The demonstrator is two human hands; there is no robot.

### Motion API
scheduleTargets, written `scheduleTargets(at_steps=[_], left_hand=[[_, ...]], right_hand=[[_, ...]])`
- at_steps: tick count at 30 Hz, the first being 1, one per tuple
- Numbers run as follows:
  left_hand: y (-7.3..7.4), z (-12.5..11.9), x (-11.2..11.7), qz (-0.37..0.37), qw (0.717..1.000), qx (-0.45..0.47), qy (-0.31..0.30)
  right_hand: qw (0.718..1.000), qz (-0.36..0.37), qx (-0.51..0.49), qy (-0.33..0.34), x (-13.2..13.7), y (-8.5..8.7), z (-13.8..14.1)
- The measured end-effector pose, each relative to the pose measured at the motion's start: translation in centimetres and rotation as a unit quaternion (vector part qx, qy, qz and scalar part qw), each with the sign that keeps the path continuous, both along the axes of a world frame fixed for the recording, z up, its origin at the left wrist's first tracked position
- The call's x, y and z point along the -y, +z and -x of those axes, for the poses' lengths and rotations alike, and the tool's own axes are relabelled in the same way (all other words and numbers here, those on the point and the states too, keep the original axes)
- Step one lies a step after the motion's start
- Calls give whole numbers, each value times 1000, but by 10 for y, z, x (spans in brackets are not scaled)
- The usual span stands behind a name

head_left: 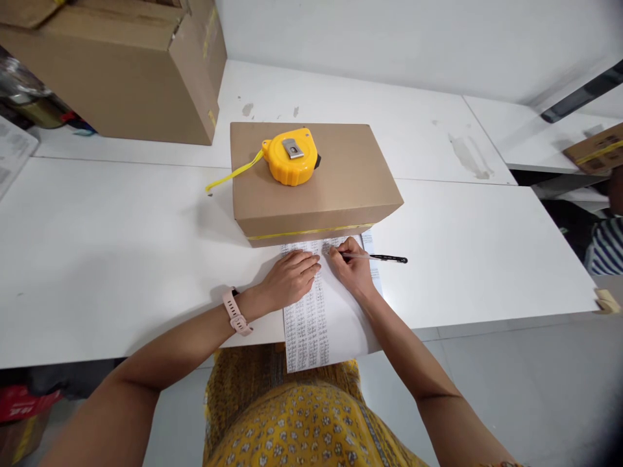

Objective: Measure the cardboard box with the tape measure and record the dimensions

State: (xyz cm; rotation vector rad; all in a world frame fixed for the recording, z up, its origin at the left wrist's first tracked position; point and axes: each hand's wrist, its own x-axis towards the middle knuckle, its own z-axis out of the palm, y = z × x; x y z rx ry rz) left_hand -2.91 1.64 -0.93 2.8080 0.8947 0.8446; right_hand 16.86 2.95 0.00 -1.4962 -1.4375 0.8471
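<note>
My right hand is closed around a black-ended pen, its tip at the top part of a paper sheet. Columns of small handwriting fill the sheet's left side, and its lower end hangs over the table's front edge. My left hand lies flat on the sheet, fingers stretched out toward the pen tip. Just beyond both hands is a closed cardboard box, which seems to cover the sheet's top edge. On that box rests a yellow tape measure with a yellow strap hanging off the left side.
A large cardboard box stands at the back left of the white table. Another sheet with bluish print lies under the written one. At the far right are a smaller box and a person's striped sleeve.
</note>
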Motion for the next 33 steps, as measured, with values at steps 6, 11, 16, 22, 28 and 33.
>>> scheduleTargets(at_steps=[6, 11, 16, 22, 28, 33], left_hand=[[0, 0, 0, 0, 1000, 8, -1], [0, 0, 0, -8, 1000, 12, 0], [0, 1, 0, 14, 1000, 6, -8], [0, 1, 0, 2, 1000, 6, -4], [0, 1, 1, 8, 1000, 4, -2], [0, 1, 1, 15, 1000, 4, -5]], right_hand=[[1000, 2, -1, 8, 1, 1, 0], [1000, -2, -4, 16, 0, -1, -1], [1000, 4, -10, 9, -1, -2, -1], [1000, 1, -12, 8, 0, -1, -1], [1000, 3, -13, 12, 0, -1, -1], [1000, 2, -14, 1, 0, -3, -2]])
